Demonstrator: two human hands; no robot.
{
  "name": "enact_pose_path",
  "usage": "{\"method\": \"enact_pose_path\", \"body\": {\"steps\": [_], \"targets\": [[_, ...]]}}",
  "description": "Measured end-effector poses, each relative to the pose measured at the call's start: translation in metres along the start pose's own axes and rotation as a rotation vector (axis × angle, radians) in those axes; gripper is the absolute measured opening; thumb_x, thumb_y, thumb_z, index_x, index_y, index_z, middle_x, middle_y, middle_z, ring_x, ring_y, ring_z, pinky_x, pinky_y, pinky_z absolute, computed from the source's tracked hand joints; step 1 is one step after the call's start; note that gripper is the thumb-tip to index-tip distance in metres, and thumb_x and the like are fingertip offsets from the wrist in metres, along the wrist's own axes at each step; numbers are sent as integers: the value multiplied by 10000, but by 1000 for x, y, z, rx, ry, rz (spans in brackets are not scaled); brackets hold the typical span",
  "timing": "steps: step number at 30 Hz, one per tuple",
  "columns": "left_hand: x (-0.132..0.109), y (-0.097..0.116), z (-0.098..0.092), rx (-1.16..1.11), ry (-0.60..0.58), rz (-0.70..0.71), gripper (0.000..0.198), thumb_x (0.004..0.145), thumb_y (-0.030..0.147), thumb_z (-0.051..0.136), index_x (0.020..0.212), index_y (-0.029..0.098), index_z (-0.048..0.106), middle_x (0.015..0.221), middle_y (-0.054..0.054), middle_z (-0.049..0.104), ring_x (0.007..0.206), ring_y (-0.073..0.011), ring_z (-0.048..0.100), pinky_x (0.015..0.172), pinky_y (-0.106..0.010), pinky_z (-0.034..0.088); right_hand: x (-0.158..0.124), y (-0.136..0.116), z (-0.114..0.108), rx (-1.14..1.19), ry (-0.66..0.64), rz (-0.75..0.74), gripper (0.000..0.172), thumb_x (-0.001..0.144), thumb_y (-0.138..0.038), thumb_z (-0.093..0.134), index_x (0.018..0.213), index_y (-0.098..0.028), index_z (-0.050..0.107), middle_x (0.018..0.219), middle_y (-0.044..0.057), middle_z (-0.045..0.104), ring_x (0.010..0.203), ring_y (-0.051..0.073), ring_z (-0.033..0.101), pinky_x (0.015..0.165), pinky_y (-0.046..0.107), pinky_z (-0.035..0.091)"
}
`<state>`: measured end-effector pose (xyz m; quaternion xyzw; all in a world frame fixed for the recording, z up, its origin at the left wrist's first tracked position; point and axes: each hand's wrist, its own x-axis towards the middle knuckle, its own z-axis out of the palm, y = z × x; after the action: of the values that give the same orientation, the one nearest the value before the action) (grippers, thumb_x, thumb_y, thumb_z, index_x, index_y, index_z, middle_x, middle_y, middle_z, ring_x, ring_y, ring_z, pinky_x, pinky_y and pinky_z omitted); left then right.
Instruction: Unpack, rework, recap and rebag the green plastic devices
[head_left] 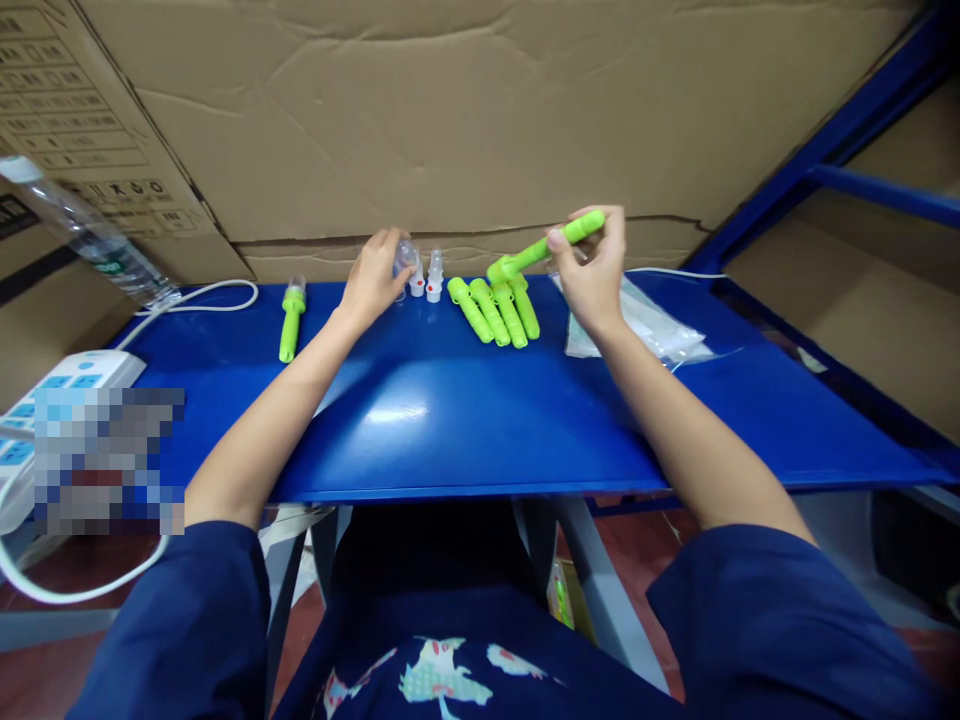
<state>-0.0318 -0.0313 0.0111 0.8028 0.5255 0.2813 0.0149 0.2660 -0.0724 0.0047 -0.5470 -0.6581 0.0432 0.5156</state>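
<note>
One capped tube (291, 328), several bare tubes (509, 318)!
Right hand (598, 280) clamps a green tube (553, 246); left hand (372, 274) at clear caps (434, 278), grip unclear.

Navy shirt (442, 615), short loose sleeves (187, 630), left hand (373, 275) and right hand (596, 275) both bare. There's a print (442, 680) on it, pale mint and white with some red, kinda jagged edges. Smaller whitish patches (516, 663) with reddish bits sit either side of the print.
</note>
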Motion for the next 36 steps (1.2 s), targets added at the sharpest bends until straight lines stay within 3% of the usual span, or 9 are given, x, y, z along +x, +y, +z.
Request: {"method": "enact_pose_path", "body": {"steps": [8, 12, 17, 20, 22, 25, 30, 33, 36], "targets": [[-26, 6, -6, 309, -231, -182, 521, 969, 164, 606, 1467, 81, 479, 1447, -237, 605, 1351, -384, 619, 1115, -456, 511, 14, 58, -3, -368, -22, 62, 297, 882, -295, 660, 1153, -188, 604, 1091, 158, 723, 1060, 320, 699, 973, 492, 551], [-30, 0, -6, 358, -154, -205, 514, 1000, 182, 555, 1505, 137, 473, 1576, -231, 489, 1327, -371, 644, 1072, -429, 542, 13, 70, 4, -420, -121, 94, 270, 815, -207, 696, 1070, -153, 627, 1026, 178, 716, 1013, 345, 697, 963, 504, 544], [-31, -27, -17, 277, -18, -154, 653, 959, 476, 681, 1510, 188, 482, 1584, -206, 453, 1365, -398, 591, 1101, -449, 512, 6, 59, 6, -520, -328, 168, 408, 817, -157, 733, 1205, -111, 611, 1137, 207, 693, 1122, 370, 685, 979, 497, 544], [-29, -49, -26, 281, 160, -341, 471, 1071, 443, 433, 1431, 158, 540, 1542, -207, 501, 1416, -368, 535, 1187, -482, 424, 2, 53, 7, -591, -443, 188, 532, 777, -141, 775, 1277, -83, 600, 1224, 221, 676, 1145, 350, 680, 984, 466, 548], [-27, -64, -31, 376, 215, -489, 482, 1055, 323, 429, 1442, 49, 516, 1572, -273, 470, 1498, -395, 434, 1241, -539, 349, 0, 50, 7, -594, -483, 195, 549, 774, -156, 786, 1289, -80, 610, 1224, 216, 679, 1148, 350, 683, 978, 476, 557], [-25, -81, -38, 363, 70, -704, 649, 969, 274, 582, 1516, -43, 437, 1614, -366, 402, 1555, -447, 374, 1256, -578, 329, -3, 43, 4, -601, -498, 201, 512, 825, -214, 755, 1306, -104, 619, 1247, 213, 678, 1161, 382, 683, 959, 536, 570], [-20, -92, -52, 245, -258, -773, 806, 811, 208, 766, 1543, 57, 466, 1499, -324, 575, 1389, -460, 597, 1091, -527, 545, -9, 21, -1, -685, -367, 156, 467, 931, -280, 643, 1348, -74, 603, 1357, 287, 623, 1190, 455, 660, 949, 605, 549], [-21, -80, -62, 30, -480, -799, 592, 806, 193, 744, 1378, 122, 610, 1219, -199, 749, 1121, -366, 751, 872, -428, 645, -17, 4, 7, -585, -303, 29, 355, 971, -311, 591, 1261, -111, 638, 1323, 262, 651, 1190, 428, 656, 977, 586, 538], [-23, -54, -69, -274, -668, -756, 179, 843, 201, 703, 1010, 139, 724, 893, -76, 760, 886, -221, 771, 790, -277, 625, -29, -16, 20, -338, -375, -88, 312, 1027, -443, 535, 1071, -165, 669, 1126, 187, 731, 1055, 353, 701, 954, 537, 558]]}}
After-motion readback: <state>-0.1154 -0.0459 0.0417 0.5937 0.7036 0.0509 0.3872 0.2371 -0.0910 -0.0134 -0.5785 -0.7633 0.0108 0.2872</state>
